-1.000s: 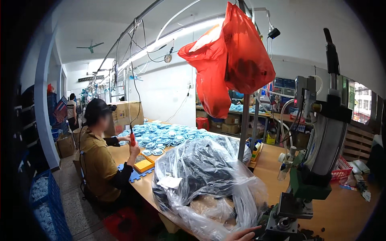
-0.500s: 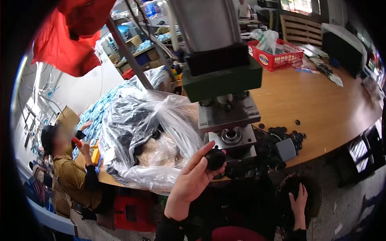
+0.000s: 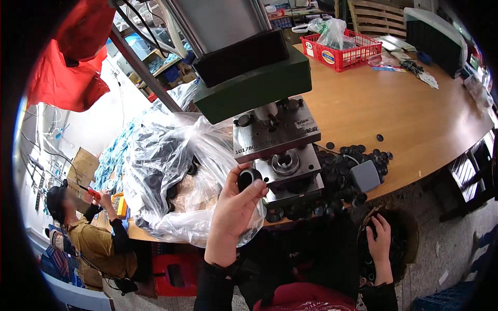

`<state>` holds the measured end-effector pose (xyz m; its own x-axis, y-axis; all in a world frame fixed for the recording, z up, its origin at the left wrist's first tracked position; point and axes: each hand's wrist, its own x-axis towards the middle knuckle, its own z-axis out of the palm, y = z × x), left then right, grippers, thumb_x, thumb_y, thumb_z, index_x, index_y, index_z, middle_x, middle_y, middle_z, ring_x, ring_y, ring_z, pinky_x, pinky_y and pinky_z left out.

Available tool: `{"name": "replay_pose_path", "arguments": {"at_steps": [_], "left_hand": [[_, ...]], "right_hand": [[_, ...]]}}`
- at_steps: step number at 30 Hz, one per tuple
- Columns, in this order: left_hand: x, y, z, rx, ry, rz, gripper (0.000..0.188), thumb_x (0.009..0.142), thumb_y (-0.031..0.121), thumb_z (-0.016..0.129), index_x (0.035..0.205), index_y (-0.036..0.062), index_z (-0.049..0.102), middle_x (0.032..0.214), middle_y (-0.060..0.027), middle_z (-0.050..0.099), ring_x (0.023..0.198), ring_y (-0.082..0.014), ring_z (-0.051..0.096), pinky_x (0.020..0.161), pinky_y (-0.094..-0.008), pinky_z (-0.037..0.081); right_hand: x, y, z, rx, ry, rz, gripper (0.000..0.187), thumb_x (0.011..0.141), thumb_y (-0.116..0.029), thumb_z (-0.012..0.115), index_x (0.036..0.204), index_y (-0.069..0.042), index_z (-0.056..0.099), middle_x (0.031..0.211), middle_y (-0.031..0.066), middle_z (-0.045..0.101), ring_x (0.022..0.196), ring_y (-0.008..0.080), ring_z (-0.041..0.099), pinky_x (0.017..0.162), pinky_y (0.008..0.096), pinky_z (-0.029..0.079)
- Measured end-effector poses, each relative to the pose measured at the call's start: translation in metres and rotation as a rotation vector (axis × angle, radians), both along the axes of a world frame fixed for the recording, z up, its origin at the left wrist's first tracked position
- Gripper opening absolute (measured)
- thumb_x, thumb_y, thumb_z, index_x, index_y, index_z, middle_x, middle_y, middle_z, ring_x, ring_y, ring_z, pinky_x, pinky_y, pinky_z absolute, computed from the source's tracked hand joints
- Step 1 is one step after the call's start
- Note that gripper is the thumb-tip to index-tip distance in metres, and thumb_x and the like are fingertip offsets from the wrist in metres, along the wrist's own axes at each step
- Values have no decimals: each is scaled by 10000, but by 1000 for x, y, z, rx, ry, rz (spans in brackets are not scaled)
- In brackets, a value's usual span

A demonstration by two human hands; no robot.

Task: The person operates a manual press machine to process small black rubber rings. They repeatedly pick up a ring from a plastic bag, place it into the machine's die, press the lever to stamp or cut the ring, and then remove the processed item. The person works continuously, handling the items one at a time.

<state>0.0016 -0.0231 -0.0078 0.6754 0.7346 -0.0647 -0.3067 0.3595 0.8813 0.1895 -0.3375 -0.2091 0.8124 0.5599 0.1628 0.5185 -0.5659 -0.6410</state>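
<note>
My left hand [image 3: 232, 212] pinches a round black plastic cap [image 3: 249, 179] between thumb and fingers. The cap's hollow side faces me, just left of the press die. That die has a steel upper plate [image 3: 275, 132] hanging over a lower block [image 3: 290, 179] with a round metal seat [image 3: 285, 162]. Low on the right, my right hand [image 3: 381, 241] is over a round container [image 3: 411, 241] of black parts. Its fingers are apart, and nothing shows plainly in them.
Loose black caps [image 3: 337, 173] lie beside the die around a grey box [image 3: 365, 175]. A clear plastic bag [image 3: 207, 150] covers the table's left part. A red basket [image 3: 340, 58] stands farther back. At left, a person [image 3: 98, 243] holds a red tool [image 3: 93, 194].
My left hand has turned the cap so its hollow side shows and moved it slightly left and up. My right hand has shifted a little up at the container. The view has shifted.
</note>
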Motion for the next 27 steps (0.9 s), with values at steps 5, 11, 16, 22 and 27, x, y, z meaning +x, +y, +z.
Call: {"name": "replay_pose_path", "arguments": {"at_steps": [5, 11, 16, 22, 27], "left_hand": [[17, -4, -10, 710, 381, 75, 577, 792, 58, 744, 1276, -9, 437, 1099, -123, 573, 933, -193, 611, 839, -315, 502], [36, 6, -29, 833, 458, 183, 567, 723, 170, 837, 1189, -28, 580, 1025, -117, 655, 908, -173, 617, 814, -303, 493], [55, 13, -11, 1014, 715, 139, 494, 724, 187, 836, 1105, -50, 630, 949, -102, 680, 835, -127, 604, 736, -279, 486], [62, 22, -8, 1138, 585, 102, 488, 706, 252, 835, 1078, -10, 658, 955, -115, 691, 726, -169, 604, 667, -313, 483], [64, 26, -5, 1145, 570, 63, 384, 720, 207, 794, 1031, 23, 662, 963, -143, 680, 940, -326, 632, 796, -385, 489]], "right_hand": [[1, -4, 0, 4, -35, -25, 327, 920, -139, 607, 1221, -11, 591, 1331, 173, 508, 1250, 339, 466, 1009, 429, 423], [0, 9, 16, 61, -79, 13, 302, 918, -130, 615, 1196, -11, 608, 1292, 161, 542, 1208, 330, 508, 988, 417, 445], [-2, 19, 28, 105, -114, 46, 284, 915, -127, 626, 1173, -10, 619, 1275, 157, 553, 1189, 319, 524, 972, 408, 456], [11, 49, 61, 162, -190, 132, 274, 917, -112, 620, 1173, -11, 625, 1253, 151, 565, 1156, 298, 544, 958, 391, 454], [23, 74, 93, 307, -209, 95, 283, 909, -107, 626, 1175, -11, 626, 1235, 154, 572, 1120, 300, 558, 940, 393, 461]]}}
